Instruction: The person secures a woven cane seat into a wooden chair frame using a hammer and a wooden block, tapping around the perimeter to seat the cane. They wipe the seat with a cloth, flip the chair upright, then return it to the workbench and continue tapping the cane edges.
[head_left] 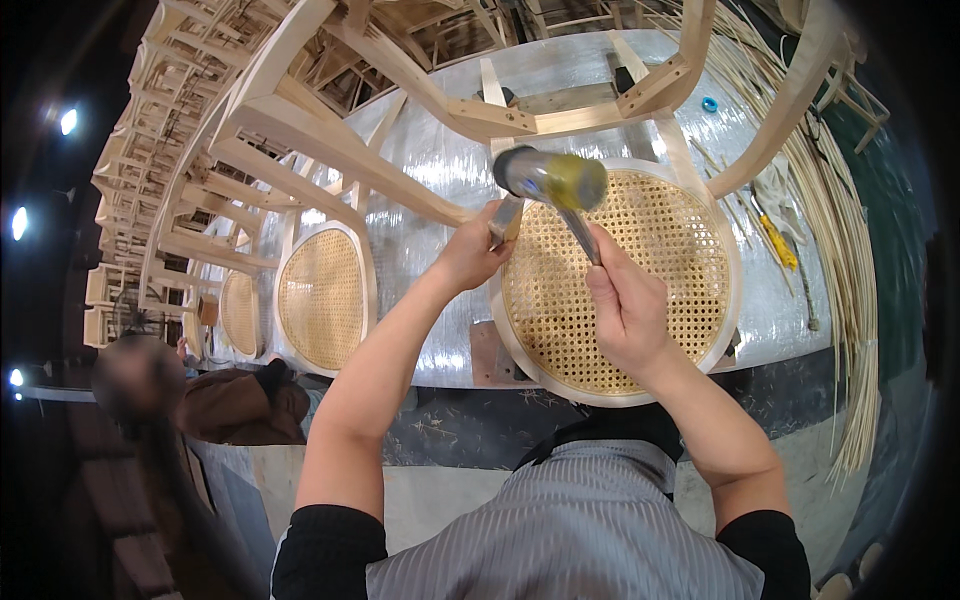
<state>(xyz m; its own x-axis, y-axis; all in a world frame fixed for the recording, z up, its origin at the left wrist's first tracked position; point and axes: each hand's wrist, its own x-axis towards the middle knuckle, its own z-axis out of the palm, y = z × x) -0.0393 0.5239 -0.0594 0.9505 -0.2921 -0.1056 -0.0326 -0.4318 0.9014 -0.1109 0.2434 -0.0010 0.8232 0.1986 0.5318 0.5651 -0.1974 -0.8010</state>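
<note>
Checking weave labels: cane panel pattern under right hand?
Cane panel: tan openwork lattice with small holes; best: head view.

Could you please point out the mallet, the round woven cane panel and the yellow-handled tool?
Mallet (550, 179): head view, on its striking head.
Round woven cane panel (560, 290): head view, on the left part of its weave.
Yellow-handled tool (777, 243): head view, on its yellow handle.
</note>
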